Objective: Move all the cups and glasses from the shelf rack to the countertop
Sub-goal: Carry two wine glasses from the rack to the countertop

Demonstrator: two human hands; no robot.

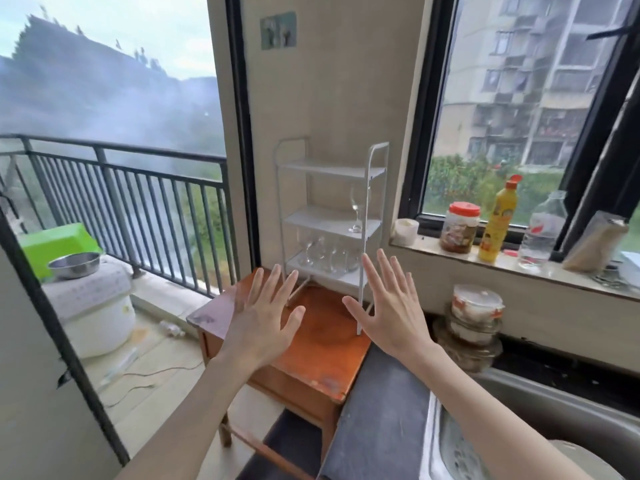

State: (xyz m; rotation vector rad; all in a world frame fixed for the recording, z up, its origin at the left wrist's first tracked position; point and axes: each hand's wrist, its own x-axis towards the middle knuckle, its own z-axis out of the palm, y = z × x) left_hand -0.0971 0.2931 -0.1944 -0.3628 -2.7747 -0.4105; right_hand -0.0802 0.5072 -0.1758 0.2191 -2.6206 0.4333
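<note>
shelf rack [330,220] holding wine glass [356,211], clustered glasses [325,252] below, both hands empty

No legible text in the head view. Yellow bottle [497,221] on the right windowsill: label printed, characters too blurred to read. Clear bottle [542,230] beside it: red-and-white label band, unreadable. Red-lidded jar [460,227] to its left: no readable marking. Small picture [278,30] on far wall: no readable lettering.
</note>
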